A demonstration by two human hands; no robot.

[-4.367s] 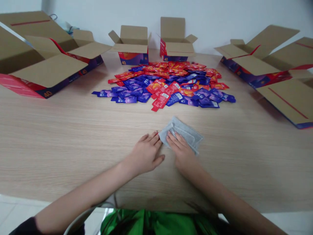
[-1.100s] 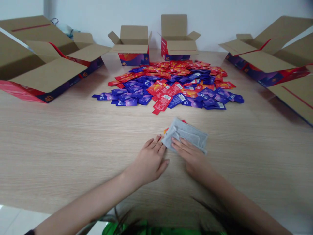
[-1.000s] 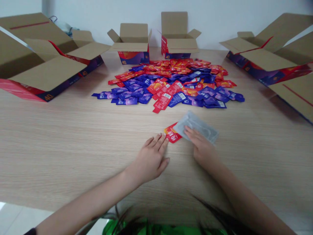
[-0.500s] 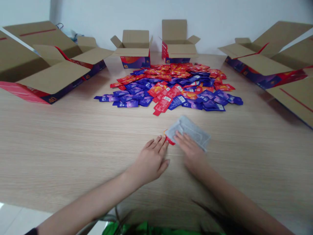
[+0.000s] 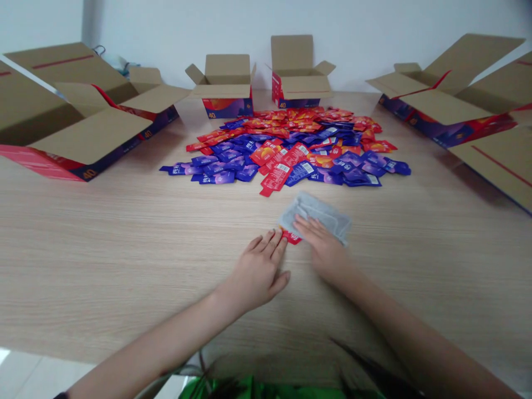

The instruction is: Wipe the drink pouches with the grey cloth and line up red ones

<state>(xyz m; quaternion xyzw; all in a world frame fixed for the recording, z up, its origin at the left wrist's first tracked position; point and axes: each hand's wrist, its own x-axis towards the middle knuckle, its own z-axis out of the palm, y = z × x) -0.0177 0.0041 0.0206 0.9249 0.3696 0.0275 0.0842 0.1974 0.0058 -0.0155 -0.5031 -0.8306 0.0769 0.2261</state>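
Head view: the left hand (image 5: 257, 271) lies palm down on the table (image 5: 145, 238), its fingers stretched out and close together, the thumb set apart from them. Just at those fingertips is a red packet (image 5: 292, 238), its near left end seeming to be under or against them; the exact contact is too small to tell. Only a strip of the packet shows, with pale lettering and a touch of orange.

The rest of it is hidden beneath a flat grey cloth (image 5: 330, 216), which lies ahead and to the right of the left fingertips. The fingers of the right hand (image 5: 326, 249) are laid straight and nearly side by side on top of the cloth, near its middle; that hand's thumb is out of sight. The visible strip of packet sits between the two hands' fingers, just left of the right ones.

Beyond both sets of fingertips, well apart, spreads a pile of red and purple packets (image 5: 291, 147), one tabbed end pointing back towards the hands. Farther past the fingers stand two small cartons (image 5: 228, 107), with larger cartons far to the left (image 5: 95, 130) and far to the right (image 5: 440, 105).
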